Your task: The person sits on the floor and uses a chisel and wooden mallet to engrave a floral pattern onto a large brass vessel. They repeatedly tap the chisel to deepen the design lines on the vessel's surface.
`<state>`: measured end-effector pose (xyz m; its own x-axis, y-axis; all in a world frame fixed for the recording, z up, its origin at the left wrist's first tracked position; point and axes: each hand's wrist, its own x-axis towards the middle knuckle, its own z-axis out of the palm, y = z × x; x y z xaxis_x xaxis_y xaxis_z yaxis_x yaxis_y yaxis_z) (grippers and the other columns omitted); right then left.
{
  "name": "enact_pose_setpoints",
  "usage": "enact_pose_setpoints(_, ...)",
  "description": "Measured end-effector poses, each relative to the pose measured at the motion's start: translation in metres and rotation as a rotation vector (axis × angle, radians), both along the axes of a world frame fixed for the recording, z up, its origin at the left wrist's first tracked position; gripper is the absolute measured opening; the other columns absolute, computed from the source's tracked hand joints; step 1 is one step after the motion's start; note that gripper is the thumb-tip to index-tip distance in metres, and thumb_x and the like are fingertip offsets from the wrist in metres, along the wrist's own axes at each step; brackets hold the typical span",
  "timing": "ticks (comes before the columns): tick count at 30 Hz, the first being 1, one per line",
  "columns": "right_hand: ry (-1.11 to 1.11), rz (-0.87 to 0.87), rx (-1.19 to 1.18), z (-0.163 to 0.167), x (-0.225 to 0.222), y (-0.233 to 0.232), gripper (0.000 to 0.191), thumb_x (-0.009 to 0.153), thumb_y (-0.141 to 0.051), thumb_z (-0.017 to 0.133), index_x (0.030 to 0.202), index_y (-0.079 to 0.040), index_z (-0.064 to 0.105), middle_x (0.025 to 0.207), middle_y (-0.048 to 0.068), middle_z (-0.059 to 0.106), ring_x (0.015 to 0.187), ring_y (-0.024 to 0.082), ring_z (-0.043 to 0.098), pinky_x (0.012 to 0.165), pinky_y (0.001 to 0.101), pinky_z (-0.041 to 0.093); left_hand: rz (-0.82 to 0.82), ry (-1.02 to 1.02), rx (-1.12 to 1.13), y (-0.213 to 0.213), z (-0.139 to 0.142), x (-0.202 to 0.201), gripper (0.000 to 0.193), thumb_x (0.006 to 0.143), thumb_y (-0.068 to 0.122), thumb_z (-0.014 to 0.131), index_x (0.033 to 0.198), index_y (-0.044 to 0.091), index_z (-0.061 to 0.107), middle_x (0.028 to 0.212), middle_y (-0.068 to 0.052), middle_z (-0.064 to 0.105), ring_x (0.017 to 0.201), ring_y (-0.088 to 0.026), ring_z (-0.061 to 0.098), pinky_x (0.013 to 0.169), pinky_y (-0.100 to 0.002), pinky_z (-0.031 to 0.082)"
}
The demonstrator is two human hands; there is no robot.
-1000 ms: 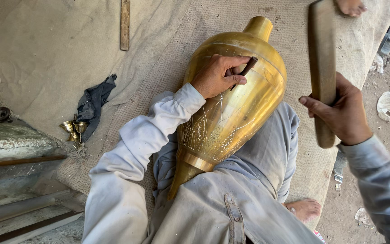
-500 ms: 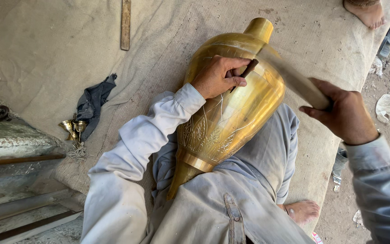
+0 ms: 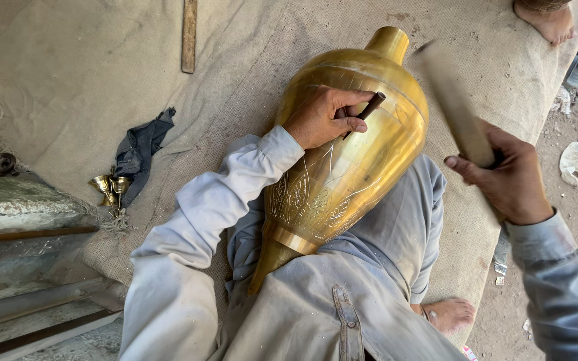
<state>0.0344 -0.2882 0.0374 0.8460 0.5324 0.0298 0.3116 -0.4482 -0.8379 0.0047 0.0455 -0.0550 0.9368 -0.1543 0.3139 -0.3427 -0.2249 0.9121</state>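
While the large brass vase lies tilted across the person's lap, its narrow neck points toward the far edge of the burlap mat and its foot is tucked against the grey clothing near the waist. The left hand rests on the vase's broad shoulder, fingers curled together and pinching a short dark chisel whose tip meets the metal. The right hand is wrapped tight around the handle of a wooden mallet, blurred and raised just beside the chisel's head.

The vase looks rigid, thin-walled and fairly heavy, with a polished, slippery surface; engraved leaf lines cover its lower half. It probably dents under a hard blow and rolls easily, so the steadiest hold seems to be on the wide shoulder, with the legs cradling the belly, or at the ringed waist above the foot.

Near the mat's left edge sit two small brass goblets beside a crumpled dark cloth. A wooden stick lies at the far edge. Another person's bare foot shows at the far right corner.
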Motion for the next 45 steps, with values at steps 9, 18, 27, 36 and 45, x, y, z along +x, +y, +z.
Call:
enact_pose_setpoints(9, -0.14, 0.042, -0.136, -0.013, -0.007, -0.006, 0.068, 0.083, -0.016, 0.086, 0.144, 0.001, 0.062, 0.109, 0.013, 0.071, 0.088, 0.016, 0.066, 0.077, 0.0341, 0.057, -0.028, 0.014, -0.028, -0.001, 0.004, 0.001, 0.057, 0.083, 0.007, 0.087, 0.136, 0.003, 0.066, 0.073, -0.001, 0.065, 0.062, -0.006, 0.057, 0.058, -0.024, 0.05)
enact_pose_setpoints(18, -0.205, -0.058, -0.141, -0.011, -0.029, 0.001, 0.076, 0.084, -0.014, 0.086, 0.151, 0.002, 0.055, 0.119, 0.015, 0.072, 0.101, 0.016, 0.068, 0.086, 0.0322, 0.059, -0.045, -0.016, 0.076, 0.002, 0.009, 0.002, 0.058, 0.081, 0.011, 0.089, 0.135, 0.01, 0.067, 0.072, -0.001, 0.071, 0.063, -0.007, 0.061, 0.061, -0.026, 0.051)
enact_pose_setpoints(27, 0.214, -0.129, 0.148, -0.005, -0.035, 0.007, 0.077, 0.086, -0.016, 0.083, 0.155, -0.001, 0.052, 0.093, 0.01, 0.072, 0.077, 0.014, 0.068, 0.069, 0.0292, 0.059, -0.076, 0.036, 0.09, 0.003, 0.008, 0.006, 0.061, 0.078, 0.013, 0.09, 0.135, 0.01, 0.068, 0.075, -0.003, 0.075, 0.065, -0.007, 0.065, 0.064, -0.026, 0.054)
enact_pose_setpoints(36, -0.142, -0.091, -0.039, -0.017, -0.051, 0.006, 0.064, 0.087, -0.007, 0.084, 0.144, 0.001, 0.058, 0.11, 0.015, 0.073, 0.092, 0.018, 0.071, 0.079, 0.0308, 0.058, -0.125, 0.064, 0.025, 0.005, 0.007, 0.006, 0.062, 0.078, 0.011, 0.089, 0.136, 0.009, 0.066, 0.083, -0.001, 0.078, 0.069, -0.007, 0.068, 0.065, -0.026, 0.057)
enact_pose_setpoints(45, -0.05, -0.181, 0.055, -0.024, -0.063, 0.007, 0.07, 0.086, -0.01, 0.086, 0.15, 0.0, 0.058, 0.104, 0.015, 0.071, 0.085, 0.015, 0.067, 0.073, 0.0302, 0.056, -0.2, -0.028, 0.064, 0.008, 0.009, 0.007, 0.054, 0.08, 0.015, 0.09, 0.131, 0.011, 0.071, 0.073, -0.002, 0.072, 0.063, -0.008, 0.062, 0.059, -0.027, 0.051)
